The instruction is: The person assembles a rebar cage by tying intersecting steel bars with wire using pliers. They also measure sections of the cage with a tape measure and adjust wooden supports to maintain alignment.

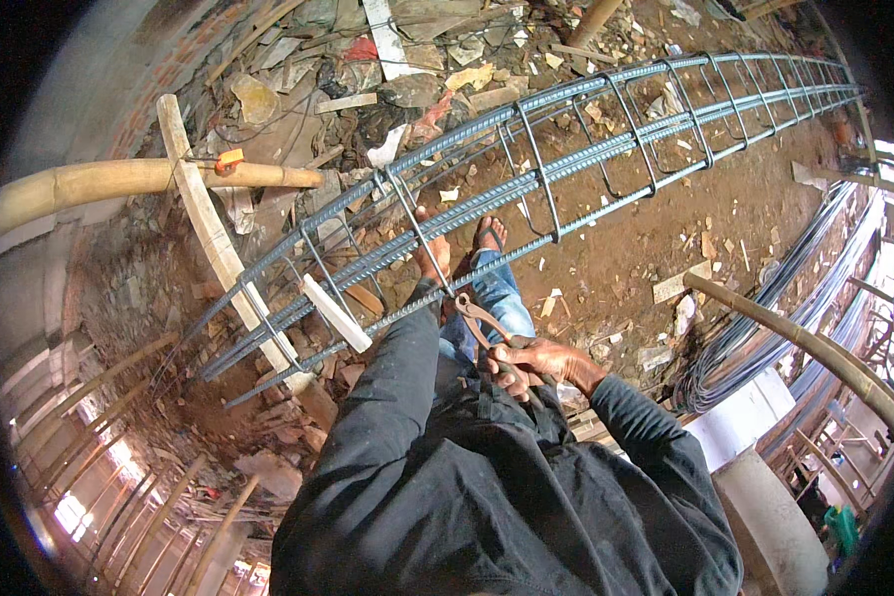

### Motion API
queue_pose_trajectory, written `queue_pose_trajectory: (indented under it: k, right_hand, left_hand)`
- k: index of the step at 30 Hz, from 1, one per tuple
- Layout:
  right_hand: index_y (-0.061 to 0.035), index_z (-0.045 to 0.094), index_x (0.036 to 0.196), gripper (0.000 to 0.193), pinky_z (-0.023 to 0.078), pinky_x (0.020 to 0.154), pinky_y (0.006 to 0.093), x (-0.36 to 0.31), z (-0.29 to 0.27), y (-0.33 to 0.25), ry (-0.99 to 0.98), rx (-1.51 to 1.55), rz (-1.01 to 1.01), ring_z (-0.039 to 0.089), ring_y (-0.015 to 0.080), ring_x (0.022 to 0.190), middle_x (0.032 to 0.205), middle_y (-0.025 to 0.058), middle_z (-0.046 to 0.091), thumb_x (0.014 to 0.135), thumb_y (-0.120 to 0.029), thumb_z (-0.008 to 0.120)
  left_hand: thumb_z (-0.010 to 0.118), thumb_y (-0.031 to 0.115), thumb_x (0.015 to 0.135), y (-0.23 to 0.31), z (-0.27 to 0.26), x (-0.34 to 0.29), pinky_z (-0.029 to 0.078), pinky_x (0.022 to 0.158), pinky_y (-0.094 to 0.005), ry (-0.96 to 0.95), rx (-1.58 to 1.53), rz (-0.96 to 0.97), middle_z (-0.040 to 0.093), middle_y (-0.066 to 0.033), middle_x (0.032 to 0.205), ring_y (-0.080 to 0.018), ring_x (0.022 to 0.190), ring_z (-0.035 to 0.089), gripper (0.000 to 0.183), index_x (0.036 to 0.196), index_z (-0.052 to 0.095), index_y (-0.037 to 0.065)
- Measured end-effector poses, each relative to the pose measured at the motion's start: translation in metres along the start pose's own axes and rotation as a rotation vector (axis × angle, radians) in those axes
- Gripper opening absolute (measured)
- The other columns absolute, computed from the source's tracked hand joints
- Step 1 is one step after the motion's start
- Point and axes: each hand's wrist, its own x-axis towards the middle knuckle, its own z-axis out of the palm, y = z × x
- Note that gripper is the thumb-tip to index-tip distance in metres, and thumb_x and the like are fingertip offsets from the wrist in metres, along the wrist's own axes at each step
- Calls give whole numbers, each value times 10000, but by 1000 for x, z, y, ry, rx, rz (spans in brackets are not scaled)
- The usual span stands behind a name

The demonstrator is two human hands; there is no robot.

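A long rebar cage (588,147) of ribbed bars with stirrups runs from the lower left to the far right in front of me. My left hand (432,253) reaches under the near bar and closes around the cage's middle bars beside a stirrup (409,211); bars partly hide its fingers. In my right hand (538,364) is a pair of pincers (482,316), its handles wrapped by my fingers. The pincers' jaws sit at the near bar, where the stirrup's lower corner meets it. Any tie wire there is too small to make out.
A wooden plank (201,194) passes under the cage's left end, near a bamboo pole (79,191). A short white wooden piece (336,313) lies across the bars. Rubble (397,89) covers the ground beyond. Coiled rods (765,323) and another bamboo pole (795,338) are at right.
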Motion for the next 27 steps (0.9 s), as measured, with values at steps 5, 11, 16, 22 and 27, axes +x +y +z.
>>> queue_pose_trajectory:
  k: [5,11,16,22,27]
  right_hand:
    - [-28,553,1256,617,570,599,328,2,-4,-1,139,-420,-123,679,151,648,880,40,677,825,-220,951]
    - [51,464,1322,832,557,846,544,-7,30,29,1032,-1290,-289,696,452,941,1005,248,678,737,-340,907]
    - [-26,383,1513,822,494,930,566,-7,59,56,1270,-1579,-448,590,463,1124,1239,243,558,832,-169,822]
    - [-63,454,1444,686,545,971,569,-5,42,47,1128,-1417,-425,646,496,1152,1242,268,603,847,-112,789]
    - [-50,478,1359,535,529,893,611,-5,5,34,931,-1280,-409,626,565,1105,1160,302,632,874,-37,702]
  left_hand:
    - [587,651,1053,6,2,-3,508,918,-408,25,-30,-58,709,-94,1061,-215,992,613,641,1127,739,33]
    - [554,757,1012,4,-1,-7,498,978,-427,-30,-5,-46,690,-162,1201,-253,1075,597,824,1236,719,-18]
    - [482,720,1064,4,-8,-12,490,1023,-422,-84,107,245,683,-194,1222,-244,1086,589,813,1321,672,-27]
    - [446,746,1062,12,-3,-11,487,961,-484,-4,101,112,690,-179,1140,-286,1022,597,828,1212,685,-33]
    - [407,774,1057,16,-4,-9,488,930,-494,-127,140,-148,696,-201,1093,-290,979,590,869,1148,694,-41]
